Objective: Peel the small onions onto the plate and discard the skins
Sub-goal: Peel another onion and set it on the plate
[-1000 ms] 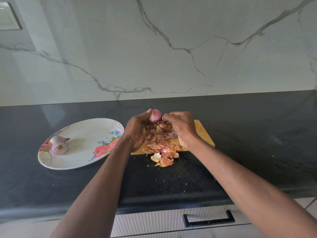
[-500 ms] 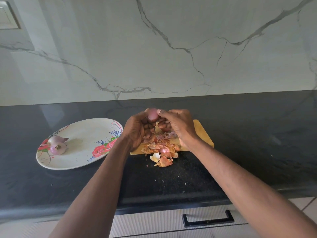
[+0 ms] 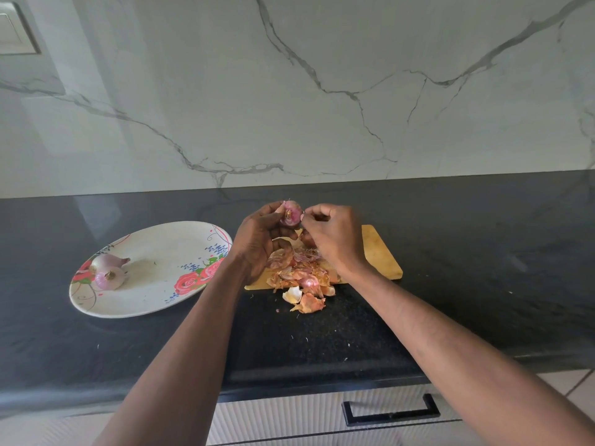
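Above the cutting board (image 3: 380,252), left hand (image 3: 257,239) grips small onion (image 3: 291,214); right hand (image 3: 331,236) pinches its skin. Skins pile (image 3: 302,278) below. Two peeled onions (image 3: 109,272) on plate (image 3: 161,252), desk (image 3: 483,252) left.

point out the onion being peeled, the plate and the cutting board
onion (image 3: 291,214), head view, on its purple side by the root end
plate (image 3: 154,304), head view, on its bare near rim
cutting board (image 3: 380,252), head view, on its bare right part
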